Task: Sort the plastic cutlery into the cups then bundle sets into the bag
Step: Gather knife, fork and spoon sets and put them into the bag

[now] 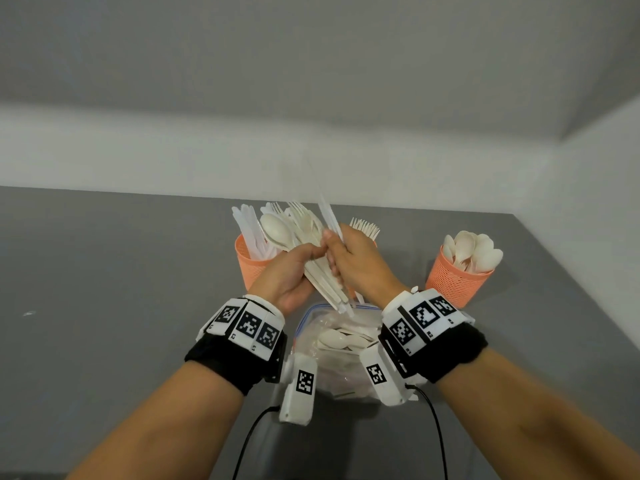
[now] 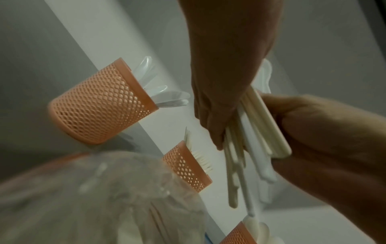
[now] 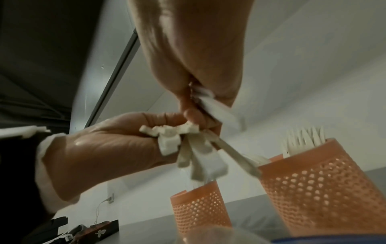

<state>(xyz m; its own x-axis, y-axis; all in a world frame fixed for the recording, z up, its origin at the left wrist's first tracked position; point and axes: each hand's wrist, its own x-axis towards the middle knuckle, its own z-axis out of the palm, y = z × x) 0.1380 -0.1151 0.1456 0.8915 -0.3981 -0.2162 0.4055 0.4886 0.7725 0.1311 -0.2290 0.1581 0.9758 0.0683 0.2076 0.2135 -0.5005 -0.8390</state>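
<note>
Both hands (image 1: 323,268) grip cutlery bundle (image 1: 311,258) above bag (image 1: 341,344).

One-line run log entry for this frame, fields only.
left hand: grips cutlery bundle | right hand: pinches knife | bag: open, below

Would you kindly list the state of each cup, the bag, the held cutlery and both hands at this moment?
Knife cup: upright, holding knives.
Fork cup: upright, holding forks.
Spoon cup: upright, full of spoons.
Bag: open, cutlery already inside.
Cutlery bundle: held above the bag, fanned out.
Left hand: grips the bundle's handles.
Right hand: pinches a knife at the bundle.
</note>
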